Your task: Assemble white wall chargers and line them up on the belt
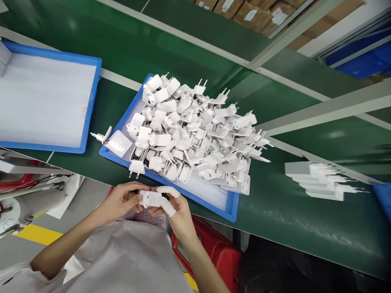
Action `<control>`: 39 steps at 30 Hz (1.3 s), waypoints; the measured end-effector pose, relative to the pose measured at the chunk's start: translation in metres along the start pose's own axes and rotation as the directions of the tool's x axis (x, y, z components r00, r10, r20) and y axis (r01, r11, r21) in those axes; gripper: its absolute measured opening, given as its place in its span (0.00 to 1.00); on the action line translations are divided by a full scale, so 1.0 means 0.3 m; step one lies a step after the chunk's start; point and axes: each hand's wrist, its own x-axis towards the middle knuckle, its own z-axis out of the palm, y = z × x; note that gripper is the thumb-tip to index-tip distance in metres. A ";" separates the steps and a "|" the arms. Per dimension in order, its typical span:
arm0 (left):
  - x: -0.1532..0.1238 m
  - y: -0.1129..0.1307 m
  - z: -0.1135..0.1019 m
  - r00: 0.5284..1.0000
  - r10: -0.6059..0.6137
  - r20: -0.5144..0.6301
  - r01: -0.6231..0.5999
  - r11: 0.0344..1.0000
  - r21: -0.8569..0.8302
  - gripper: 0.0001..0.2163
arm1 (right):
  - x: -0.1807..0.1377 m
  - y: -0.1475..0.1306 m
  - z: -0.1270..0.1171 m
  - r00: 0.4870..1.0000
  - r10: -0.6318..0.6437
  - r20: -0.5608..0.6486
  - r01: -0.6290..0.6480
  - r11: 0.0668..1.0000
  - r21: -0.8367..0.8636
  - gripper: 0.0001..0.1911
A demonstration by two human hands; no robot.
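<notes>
A white plug adapter point(152, 199) is pinched between the fingertips of both hands, its pin side turned upward; whether its housing is fully closed cannot be told. Its left end is gripped by the left hand point(126, 200), with the thumb laid on top, and its right end by the right hand point(180, 213), on which white finger covers point(168, 206) are worn. The adapter is held at the near edge of the bench point(275, 211), just outside the near rim of a blue tray point(232, 207). In that tray a heap of white adapter parts point(189, 126) is piled, many with prongs sticking up. Across its near left corner an opened adapter point(119, 143) is laid, its plug part reaching past the rim. Toward the bench's left end a second blue tray point(91, 110) is set, lined in white. Near the back edge, toward the right end, a row of adapters point(320, 181) is lined up, prongs pointing right
</notes>
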 end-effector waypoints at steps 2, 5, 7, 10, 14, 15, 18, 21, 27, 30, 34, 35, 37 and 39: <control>-0.005 -0.001 0.007 1.000 0.001 -0.013 -0.001 1.000 0.016 0.16 | 0.001 -0.002 -0.008 0.998 0.029 0.061 -0.028 1.000 -0.014 0.17; -0.008 0.007 0.014 0.999 -0.032 -0.032 0.032 0.999 0.011 0.16 | 0.000 -0.002 -0.008 0.995 0.022 0.102 -0.018 0.999 -0.037 0.17; -0.006 0.014 0.015 0.998 -0.062 -0.027 0.062 0.998 -0.010 0.16 | -0.005 0.003 0.004 0.996 -0.045 0.074 0.049 0.997 -0.057 0.15; -0.005 0.019 0.015 0.998 -0.063 -0.016 0.063 0.998 -0.023 0.17 | -0.017 0.018 0.029 0.988 -0.149 0.027 0.151 0.984 -0.090 0.13; -0.019 0.007 0.032 0.997 -0.008 -0.080 0.014 0.997 0.073 0.18 | -0.033 0.050 0.056 0.955 -0.295 -0.006 0.282 0.918 -0.278 0.07; -0.024 0.001 0.041 0.994 0.021 -0.109 -0.007 0.992 0.126 0.18 | -0.035 0.060 0.062 0.931 -0.366 -0.017 0.336 0.872 -0.355 0.07; -0.035 -0.017 0.072 0.972 0.139 -0.189 -0.084 0.958 0.274 0.18 | -0.035 0.087 0.077 0.829 -0.559 -0.034 0.470 0.728 -0.500 0.11; -0.036 -0.029 0.094 0.954 0.186 -0.234 -0.112 0.948 0.297 0.18 | -0.028 0.095 0.087 0.790 -0.613 -0.028 0.517 0.689 -0.508 0.12; -0.029 -0.023 0.092 0.965 0.125 -0.230 -0.088 0.982 0.166 0.18 | -0.019 0.077 0.089 0.757 -0.653 0.010 0.557 0.637 -0.533 0.12; -0.025 -0.027 0.086 0.963 0.133 -0.235 -0.110 0.988 0.110 0.17 | -0.020 0.084 0.087 0.742 -0.670 0.018 0.570 0.617 -0.543 0.12; -0.015 -0.051 0.082 0.970 0.112 -0.218 -0.095 0.992 0.086 0.16 | -0.011 0.106 0.061 0.720 -0.689 0.082 0.594 0.551 -0.586 0.12; -0.011 -0.059 0.080 0.970 0.113 -0.215 -0.094 0.991 0.096 0.16 | -0.007 0.108 0.051 0.707 -0.697 0.122 0.611 0.514 -0.602 0.13; -0.005 -0.073 0.077 0.968 0.130 -0.217 -0.106 0.988 0.115 0.17 | 0.004 0.104 0.031 0.683 -0.699 0.214 0.647 0.442 -0.621 0.13; 0.001 -0.081 0.074 0.967 0.142 -0.214 -0.118 0.986 0.120 0.17 | 0.013 0.088 0.014 0.666 -0.686 0.292 0.679 0.395 -0.619 0.13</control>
